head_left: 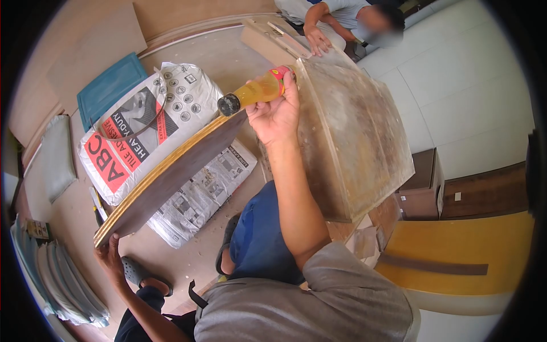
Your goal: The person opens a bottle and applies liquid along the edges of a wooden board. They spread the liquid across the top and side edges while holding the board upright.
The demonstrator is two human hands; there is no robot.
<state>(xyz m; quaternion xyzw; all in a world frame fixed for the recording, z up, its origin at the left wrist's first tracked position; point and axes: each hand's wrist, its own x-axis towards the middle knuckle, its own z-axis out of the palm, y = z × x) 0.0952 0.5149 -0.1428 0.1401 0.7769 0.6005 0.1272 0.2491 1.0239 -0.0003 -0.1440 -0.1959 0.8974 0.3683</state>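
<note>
Plywood edge (165,171): tan, dark stripes.
Glue bottle (259,91): amber, red-yellow label.
Tile adhesive bag (128,142): white, red-black print.
T-shirt (307,302): grey.

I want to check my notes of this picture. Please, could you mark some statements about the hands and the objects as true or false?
1. The right hand holds a bottle with a black cap. True.
2. The left hand holds a knife. False: it grips the lower end of the board.
3. The cap end of the bottle is close to the upper end of the board. True.
4. The print on the upper bag reads "CEMENT". False: it reads "ABC" and "TILE ADHESIVE".
5. Another person's hand is visible. True.
</note>
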